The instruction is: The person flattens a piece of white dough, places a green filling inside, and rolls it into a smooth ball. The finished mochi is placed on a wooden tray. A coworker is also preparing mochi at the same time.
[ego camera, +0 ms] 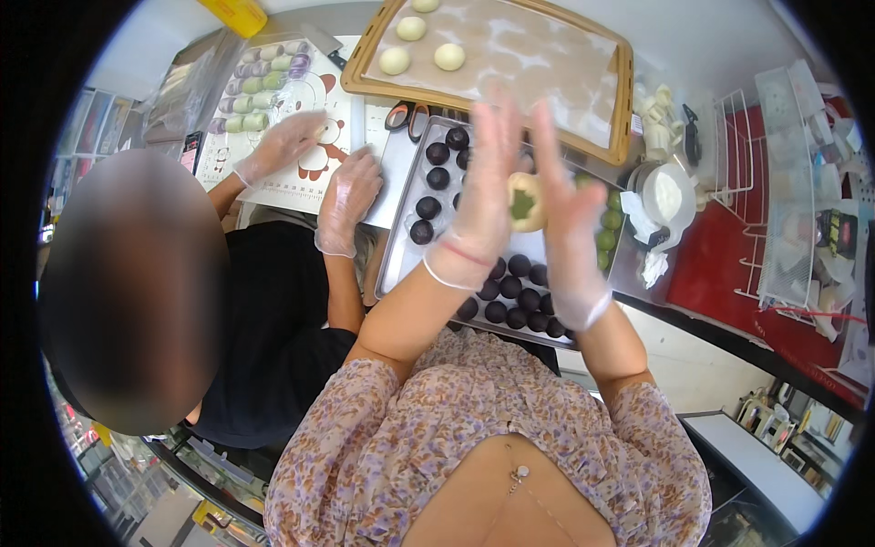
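Observation:
Both my hands wear clear plastic gloves and are blurred. My left hand (pixel 482 184) and my right hand (pixel 571 219) are raised, fingers extended, a gap between them. In that gap shows a pale dough piece (pixel 539 203) with a green filling at its centre; whether a hand touches it, I cannot tell. Beneath my hands lies a metal tray (pixel 403 256) bearing dark filling balls (pixel 510 286) and, along its right side, green balls (pixel 606 239). Beyond it, a gold baking tray (pixel 623 102) holds several pale dough balls (pixel 449 57) on a lining sheet.
At left a co-worker's gloved hands (pixel 348 198) are over a printed mat (pixel 290 195) with rows of coloured dough pieces (pixel 253 85). Orange-and-black scissors (pixel 408 120) and a knife (pixel 325 42) lie nearby. Right of the trays stand a bowl of white powder (pixel 663 195) and a white wire rack (pixel 745 205).

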The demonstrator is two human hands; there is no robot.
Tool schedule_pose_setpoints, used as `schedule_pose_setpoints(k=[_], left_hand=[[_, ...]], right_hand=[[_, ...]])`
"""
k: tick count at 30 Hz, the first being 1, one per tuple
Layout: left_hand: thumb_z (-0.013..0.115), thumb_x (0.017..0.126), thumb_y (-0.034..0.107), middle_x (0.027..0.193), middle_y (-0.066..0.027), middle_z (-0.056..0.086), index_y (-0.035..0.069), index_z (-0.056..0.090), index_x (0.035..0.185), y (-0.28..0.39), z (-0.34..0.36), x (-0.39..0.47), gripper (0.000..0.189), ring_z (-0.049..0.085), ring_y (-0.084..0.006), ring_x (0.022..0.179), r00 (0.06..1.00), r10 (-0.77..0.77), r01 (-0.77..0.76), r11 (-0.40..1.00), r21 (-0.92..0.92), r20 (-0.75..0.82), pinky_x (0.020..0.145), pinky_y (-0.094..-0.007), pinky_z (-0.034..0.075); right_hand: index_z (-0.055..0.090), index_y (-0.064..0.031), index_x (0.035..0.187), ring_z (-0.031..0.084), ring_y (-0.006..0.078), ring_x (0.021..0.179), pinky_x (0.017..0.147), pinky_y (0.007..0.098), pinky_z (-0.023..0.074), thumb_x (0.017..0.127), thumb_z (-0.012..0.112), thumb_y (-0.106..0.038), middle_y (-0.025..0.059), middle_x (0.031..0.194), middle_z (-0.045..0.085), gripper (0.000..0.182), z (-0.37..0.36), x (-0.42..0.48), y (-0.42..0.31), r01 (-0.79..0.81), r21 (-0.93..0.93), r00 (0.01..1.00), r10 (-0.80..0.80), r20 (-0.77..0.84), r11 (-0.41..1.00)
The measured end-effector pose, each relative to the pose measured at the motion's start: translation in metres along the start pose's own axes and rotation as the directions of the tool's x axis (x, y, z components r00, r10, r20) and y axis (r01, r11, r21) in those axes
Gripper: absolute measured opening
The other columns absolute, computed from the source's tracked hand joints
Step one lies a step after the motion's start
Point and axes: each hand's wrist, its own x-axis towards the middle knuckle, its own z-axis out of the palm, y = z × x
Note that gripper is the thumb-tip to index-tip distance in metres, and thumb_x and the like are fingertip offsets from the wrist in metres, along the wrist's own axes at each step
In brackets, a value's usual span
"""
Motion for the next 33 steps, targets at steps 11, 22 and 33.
schedule_pose_setpoints(k=[11,22,33], left_hand=[[0.029,0.094,0.056,0.135,-0.0193,0.044,-0.006,0.033,0.137,0.013,0.014,-0.017,0.076,0.045,-0.0267,0.125,0.997,0.07,-0.073,0.981,-0.18,-0.023,0.106,-0.0384,0.034],[0.022,0.094,0.059,0.152,-0.0146,0.018,-0.002,0.01,0.147,0.015,0.038,-0.034,0.082,0.019,-0.0243,0.14,0.967,0.247,-0.252,0.961,0.116,0.056,0.114,-0.037,0.014],[0.026,0.095,0.06,0.152,-0.0182,0.016,0.012,0.006,0.149,0.015,0.009,-0.029,0.075,0.022,-0.0258,0.139,0.986,0.089,-0.083,0.995,-0.046,0.14,0.112,-0.0433,0.019]], right_hand=[[0.031,-0.0048,0.143,0.016,0.0385,0.141,0.112,0.0508,0.0053,0.083,0.063,-0.034,0.0186,0.148,0.032,0.074,-0.002,-0.003,0.012,0.275,-0.283,0.959,-0.282,0.017,0.919],[0.056,0.0017,0.124,0.035,0.0323,0.135,0.11,0.0393,0.026,0.09,0.055,-0.015,0.0225,0.137,0.046,0.038,0.003,0.003,-0.011,0.299,0.173,0.939,-0.258,-0.226,0.938],[0.053,-0.0005,0.128,0.029,0.0282,0.137,0.111,0.0376,0.0221,0.092,0.049,-0.028,0.0206,0.146,0.034,0.045,-0.026,0.004,-0.015,0.19,0.246,0.982,-0.188,-0.031,0.951]])
